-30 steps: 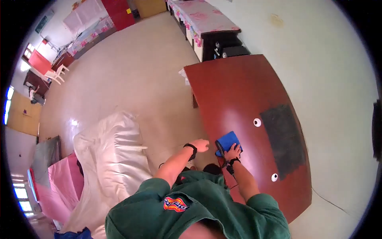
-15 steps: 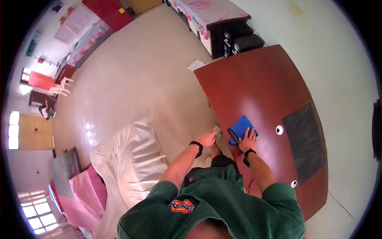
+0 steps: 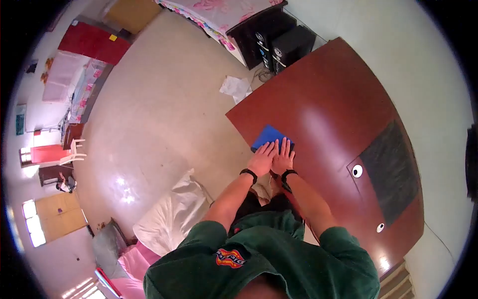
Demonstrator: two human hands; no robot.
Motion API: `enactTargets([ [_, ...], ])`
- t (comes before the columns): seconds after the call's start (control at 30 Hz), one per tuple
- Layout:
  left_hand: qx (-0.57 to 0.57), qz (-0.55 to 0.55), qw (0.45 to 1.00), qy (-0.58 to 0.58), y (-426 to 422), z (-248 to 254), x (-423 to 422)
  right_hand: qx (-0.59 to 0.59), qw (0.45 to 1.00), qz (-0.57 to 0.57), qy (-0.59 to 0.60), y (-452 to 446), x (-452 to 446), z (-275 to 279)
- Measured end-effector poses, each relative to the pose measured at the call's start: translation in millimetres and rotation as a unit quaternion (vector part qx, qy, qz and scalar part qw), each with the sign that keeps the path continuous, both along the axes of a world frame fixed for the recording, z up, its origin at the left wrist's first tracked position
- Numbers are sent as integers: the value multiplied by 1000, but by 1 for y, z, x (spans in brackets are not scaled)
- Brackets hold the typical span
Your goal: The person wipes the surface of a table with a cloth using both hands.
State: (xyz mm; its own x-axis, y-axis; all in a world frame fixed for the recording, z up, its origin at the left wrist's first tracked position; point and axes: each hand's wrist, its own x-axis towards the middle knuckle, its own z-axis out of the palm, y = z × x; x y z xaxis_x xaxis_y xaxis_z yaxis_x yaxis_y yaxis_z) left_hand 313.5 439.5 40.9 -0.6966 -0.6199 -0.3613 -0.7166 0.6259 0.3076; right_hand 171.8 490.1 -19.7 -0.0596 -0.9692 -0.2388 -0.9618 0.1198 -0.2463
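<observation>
Open and palm down, my right hand (image 3: 283, 159) lies over a blue cloth (image 3: 269, 134), its fingers extended and only slightly apart. My left hand (image 3: 262, 158) is just beside it, also open, with its fingers reaching onto the cloth. The 2 hands meet or nearly meet at the inner edges; I cannot tell exactly where they touch. Neither is closed into a fist, and I wear a dark band on each wrist. The cloth is bright blue with a darker strip along the side nearer me, partly hidden under my fingers. It rests on the reddish-brown table (image 3: 323, 99), right by the edge that faces the open floor (image 3: 159, 99). The tabletop is glossy, with a curved edge along the wall side. A dark rectangular panel (image 3: 391, 174) is set towards that side, and 2 round white fittings (image 3: 357, 171) with black centres sit near it. Past the table's far end stand black speakers (image 3: 294, 46), beside a piece of furniture under a floral cover (image 3: 214, 7). White papers (image 3: 236, 87) lie on the floor near the table's corner. To my left is a pale, wrinkled sheet (image 3: 172, 214); well apart, across the room, are a white chair (image 3: 73, 154) and a person (image 3: 64, 184), small in view.
</observation>
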Motion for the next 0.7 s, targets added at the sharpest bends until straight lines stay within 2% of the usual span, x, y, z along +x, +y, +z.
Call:
enactTargets([
  [0.13,-42,1,999,-13,-50,1,22,87,996,-3,-11,-33,10,27],
  [0.2,-60,-10,998,-11,-71,-3,30,99,994,-23,-51,-48,14,31],
  [0.23,-66,-24,998,-7,-83,-5,32,60,996,-35,-56,-55,19,25],
  [0.37,-78,-77,994,15,-136,-17,35,95,989,-82,-79,-91,32,31],
  [0.4,-70,-90,993,19,-147,-15,34,45,991,-102,-80,-96,38,18],
  [0.43,-85,-105,991,11,-158,-18,32,38,989,-118,-86,-103,40,23],
  [0.53,-102,-123,984,83,-189,-25,31,28,984,-168,-60,-126,46,31],
  [0.7,-95,-195,966,140,-229,-33,39,-62,961,-268,-39,-142,72,25],
])
